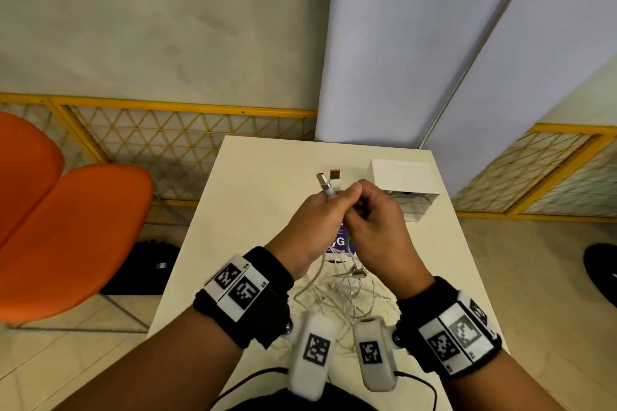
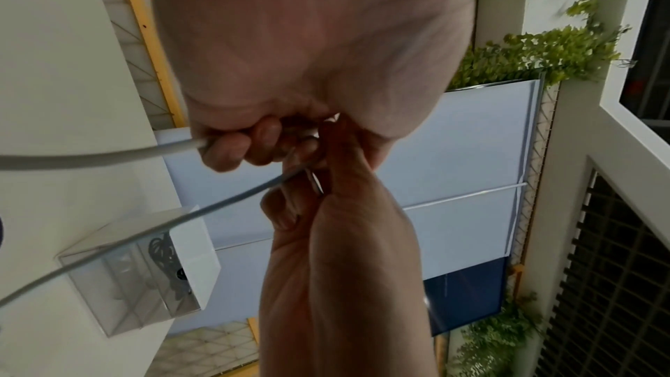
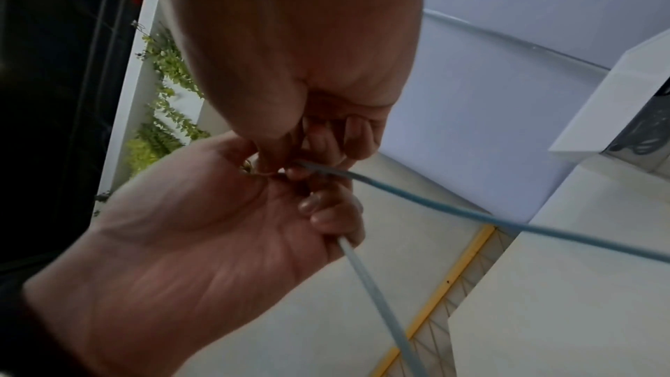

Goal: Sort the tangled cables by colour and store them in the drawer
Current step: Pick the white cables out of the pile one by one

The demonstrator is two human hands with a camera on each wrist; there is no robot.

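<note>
The table point(image 1: 253, 177) is carrying everything, with the white drawer unit point(image 1: 405, 177) standing at its far right corner, well beyond the hands and nearer the right hand than the left. In the left wrist view its clear drawers point(image 2: 137, 283) are showing a dark coil already lying inside, so some sorting looks done.

The tangle point(image 1: 347, 290) of white cables is lying on the table just under the wrists, on the near side of both hands, and strands are rising from it up to the grip. So the work is hanging below and towards the person, while the drawer is lying the opposite way, ahead and to the right.

The left hand point(image 1: 315, 220) is curling its fingers point(image 2: 232, 151) round a thick white cable point(image 2: 109, 154), whose plug point(image 1: 324, 184) is sticking out above the fist and pointing away from the person. The right hand point(image 1: 374, 220) is touching the left, its fingers point(image 3: 326, 139) pinching a thinner cable point(image 3: 471, 211) that looks bluish in the right wrist view. Both hands are closed tight on cable, raised clear of the table.

The two cables are running out of the grips in different directions, so pulling them apart probably means drawing the hands sideways. A small red-brown plug point(image 1: 335, 174) is lying on the table beyond the hands.
</note>
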